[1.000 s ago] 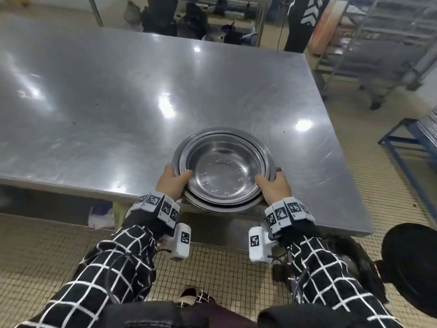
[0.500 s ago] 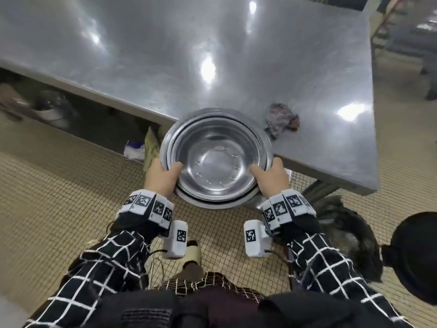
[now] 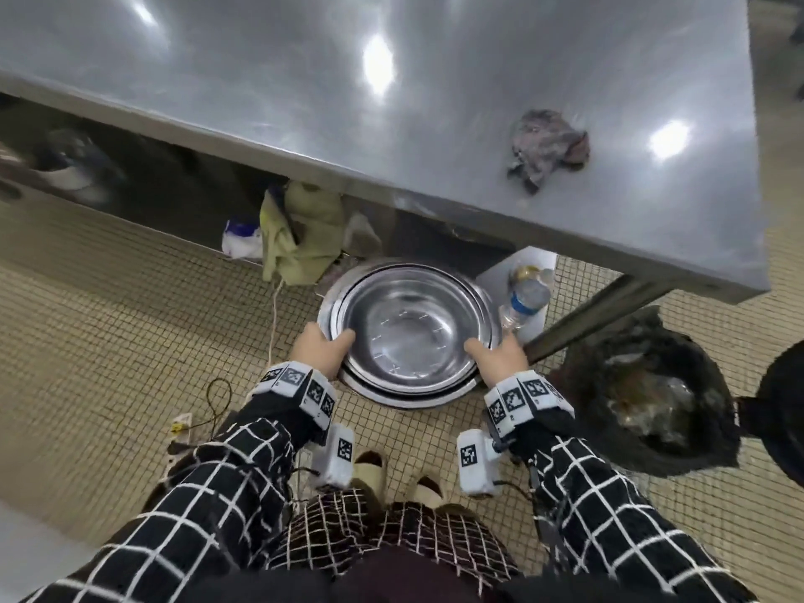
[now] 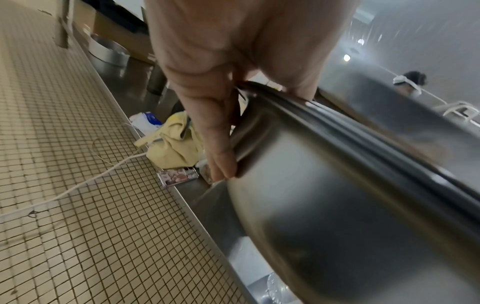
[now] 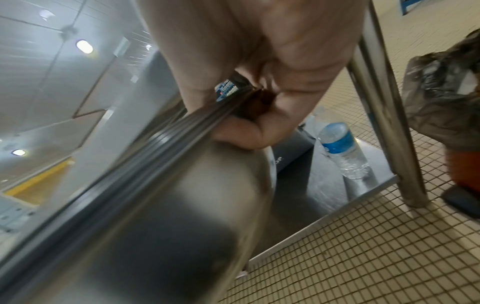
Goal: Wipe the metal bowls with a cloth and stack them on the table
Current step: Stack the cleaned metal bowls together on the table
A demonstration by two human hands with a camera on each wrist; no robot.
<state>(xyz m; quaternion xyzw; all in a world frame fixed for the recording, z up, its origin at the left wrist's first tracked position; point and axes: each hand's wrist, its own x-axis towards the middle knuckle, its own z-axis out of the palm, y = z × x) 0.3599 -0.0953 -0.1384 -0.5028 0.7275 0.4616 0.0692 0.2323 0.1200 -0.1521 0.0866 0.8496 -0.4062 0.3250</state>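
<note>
- Left hand [image 3: 324, 350] grips the left rim of the bowls [image 3: 409, 332], thumb over the lip inside the top one; in the left wrist view its fingers [image 4: 215, 144] curl down the outer wall.
- Right hand [image 3: 496, 356] grips the right rim the same way, thumb inside, and in the right wrist view its fingers [image 5: 249, 131] fold under the stacked rims.
- Bowls: a nested stack, mouths facing up toward the head camera. They are round, so no long axis shows. The rim edges show at least three, but the exact count cannot be told.
- Stack position: held below the level of the worktop [image 3: 391, 102], in front of its near edge, over the lower shelf [image 3: 496, 278] and the tiled floor [image 3: 108, 341]. Whether it touches the shelf cannot be told.
- Cloth [image 3: 546, 150]: one, crumpled, lying on the worktop near its right end, well apart from the bowls.
- One water bottle [image 3: 524, 298] lies on the lower shelf just right of the stack.
- One yellow-green bag [image 3: 300, 237] and one small white packet [image 3: 239, 239] sit on the shelf to the left of the stack.
- One white cable [image 4: 78, 185] trails across the floor.
- One bin lined with a dark bag [image 3: 644, 393] stands on the floor at the right, beside the worktop leg [image 3: 596, 311].
</note>
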